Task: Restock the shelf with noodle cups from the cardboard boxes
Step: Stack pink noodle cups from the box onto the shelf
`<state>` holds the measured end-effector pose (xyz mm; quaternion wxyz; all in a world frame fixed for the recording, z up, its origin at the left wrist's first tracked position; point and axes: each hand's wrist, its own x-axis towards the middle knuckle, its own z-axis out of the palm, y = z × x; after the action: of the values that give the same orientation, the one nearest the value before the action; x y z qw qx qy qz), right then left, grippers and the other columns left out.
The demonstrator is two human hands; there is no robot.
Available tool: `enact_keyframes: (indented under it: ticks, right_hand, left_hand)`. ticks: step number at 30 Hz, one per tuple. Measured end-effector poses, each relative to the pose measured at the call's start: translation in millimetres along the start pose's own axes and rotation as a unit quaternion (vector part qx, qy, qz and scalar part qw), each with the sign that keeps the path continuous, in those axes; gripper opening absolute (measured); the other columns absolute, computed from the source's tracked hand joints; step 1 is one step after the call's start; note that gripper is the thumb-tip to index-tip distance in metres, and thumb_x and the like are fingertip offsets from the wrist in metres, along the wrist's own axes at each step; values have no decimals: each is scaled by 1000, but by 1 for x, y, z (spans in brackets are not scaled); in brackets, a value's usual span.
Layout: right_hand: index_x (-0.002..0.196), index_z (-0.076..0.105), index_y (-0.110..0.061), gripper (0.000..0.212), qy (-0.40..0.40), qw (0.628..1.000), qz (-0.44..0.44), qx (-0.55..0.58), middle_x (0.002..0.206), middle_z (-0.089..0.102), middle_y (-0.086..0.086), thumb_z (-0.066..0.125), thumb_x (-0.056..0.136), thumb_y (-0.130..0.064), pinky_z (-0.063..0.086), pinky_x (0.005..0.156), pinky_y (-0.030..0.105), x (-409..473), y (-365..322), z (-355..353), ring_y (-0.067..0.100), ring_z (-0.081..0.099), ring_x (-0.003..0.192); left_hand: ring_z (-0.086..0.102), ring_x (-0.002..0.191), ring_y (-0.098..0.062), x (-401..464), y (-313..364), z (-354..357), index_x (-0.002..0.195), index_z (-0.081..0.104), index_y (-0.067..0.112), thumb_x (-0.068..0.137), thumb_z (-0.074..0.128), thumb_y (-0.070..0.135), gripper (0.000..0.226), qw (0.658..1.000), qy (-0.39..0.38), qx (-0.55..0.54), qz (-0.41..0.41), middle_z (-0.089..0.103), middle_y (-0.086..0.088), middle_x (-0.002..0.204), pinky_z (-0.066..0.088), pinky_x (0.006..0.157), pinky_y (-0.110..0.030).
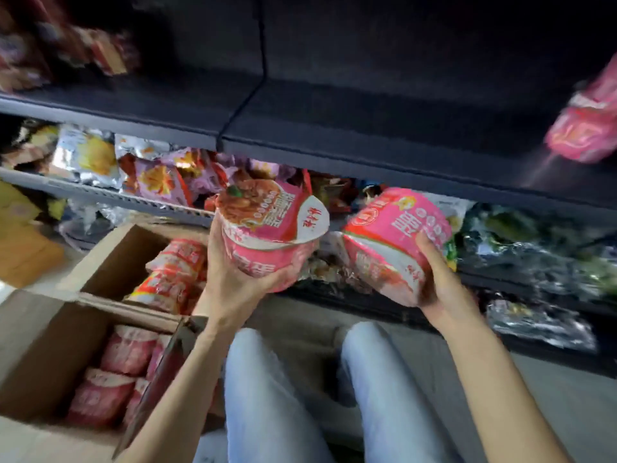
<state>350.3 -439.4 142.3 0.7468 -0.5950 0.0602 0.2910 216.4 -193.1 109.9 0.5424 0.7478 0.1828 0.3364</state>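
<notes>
A: Head view: where are the cups?

B: Left hand (233, 279) cradles one noodle cup (267, 228) from below, fingers curled round it; right hand (437, 279) grips a tilted second cup (394, 242) below the dark shelf (334, 142).

A: Handling?

B: Probably light, thin-walled, slick wrap; hold the body, not the lid.

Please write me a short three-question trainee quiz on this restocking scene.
1. True or false: the left hand holds a pink noodle cup with its printed lid facing up.
2. What does the right hand hold? A) a silver snack bag B) a tilted pink noodle cup C) nothing
3. Fill in: more pink noodle cups lie in the open brown ____ boxes at the person's left.

Key: 1 true; 2 B; 3 cardboard. The dark shelf above has one pink cup at its right edge.
</notes>
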Motion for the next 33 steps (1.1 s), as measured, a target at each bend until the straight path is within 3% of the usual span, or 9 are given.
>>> enact_keyframes:
  ticks: [5,8,11,15,17,21,26,29,33]
  right_hand:
    - [119,56,-24,112,126,981,-145,-3,109,72,-4,88,20,-64,56,71,27,-32,-56,-98,11,69,93]
    - [125,45,-24,105,178,957,-212,-91,116,65,-1,93,33,-45,51,79,32,-43,-91,-146,14,64,101]
    - [137,32,-30,106,206,926,-255,-185,123,57,-9,88,47,-35,46,96,34,-45,-123,-189,7,57,109]
    - [144,20,-36,120,257,845,-314,-349,139,42,-9,88,47,-51,38,107,47,-36,-161,-233,13,43,128]
    - [148,17,-29,122,304,761,-335,-464,148,35,-1,86,50,-52,27,112,51,-27,-180,-245,20,32,136]
    - [145,29,-15,117,345,493,-421,-678,145,40,17,86,50,-52,26,108,50,-5,-218,-256,34,38,133]
    - [149,26,-15,101,287,250,-483,-789,145,38,25,80,63,-12,24,112,57,32,-245,-254,40,35,137]
    - [149,25,-16,96,259,135,-491,-821,145,40,24,72,66,-1,25,112,56,56,-251,-245,38,38,135]
    - [151,20,-21,89,210,18,-438,-874,151,32,17,68,75,-18,12,115,54,65,-259,-227,32,31,140]
  left_hand:
    - [43,131,-7,27,71,118,141,20,48,53,92,44,114,990,-104,-3,91,42,18,141,40,108,-35]
    - [45,126,1,42,108,195,133,24,54,53,89,45,104,981,-132,-40,138,43,36,129,41,103,-20]
    - [44,129,-5,54,120,267,141,24,41,52,87,54,110,981,-150,-38,118,43,21,136,43,106,-35]
    - [41,131,-13,70,127,352,147,18,31,49,86,58,122,981,-171,-20,84,40,6,142,44,105,-45]
    - [40,131,-14,77,131,386,148,16,31,49,86,57,124,984,-161,-22,69,38,3,142,43,106,-45]
    - [37,131,-16,93,139,437,148,17,26,50,90,48,124,988,-133,-38,62,36,-1,142,38,108,-37]
    - [31,134,-19,125,127,470,149,14,22,51,92,42,127,991,-121,-4,53,31,-6,144,32,109,-32]
    - [24,141,-30,138,110,478,152,2,19,55,88,50,132,985,-158,64,6,25,-11,153,24,116,-44]
    - [15,145,-32,143,94,464,153,2,11,68,80,50,121,968,-211,138,5,18,-13,157,13,118,-44]
